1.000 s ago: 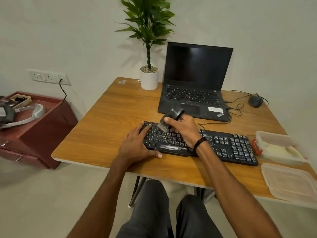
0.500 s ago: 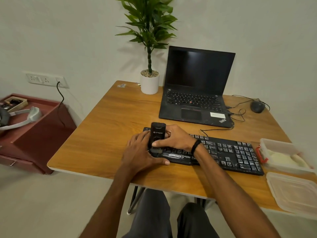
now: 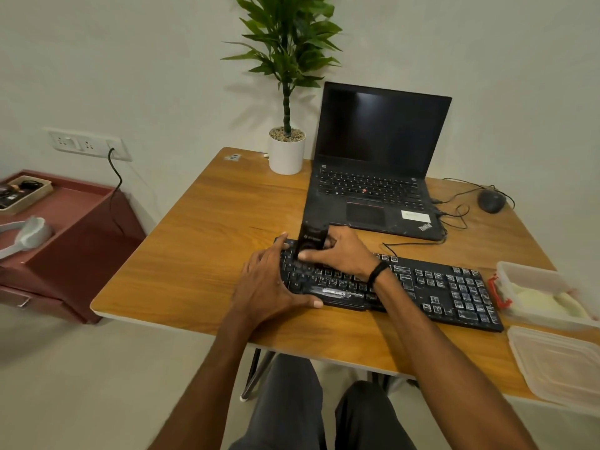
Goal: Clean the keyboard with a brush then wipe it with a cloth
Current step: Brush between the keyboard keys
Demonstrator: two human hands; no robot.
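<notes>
The wooden table [image 3: 201,241] fills most of my view. At its far side stands the open laptop [image 3: 376,151] with a dark screen, and to the left of it a plant in a white pot [image 3: 287,157]. The black keyboard [image 3: 438,287] lies across the near part of the table, in front of the laptop. Just beside its right end is a clear plastic box [image 3: 532,277] with something pale inside; I cannot tell if it is the cloth. My left hand [image 3: 269,284] rests flat on the left end of the keyboard, with fingers straight over the keys and the thumb along the front edge. My right hand [image 3: 344,251] has its fingers curled round the black brush [image 3: 312,238]. The brush stands almost upright with its lower end on the upper left keys; it is blurred there.
</notes>
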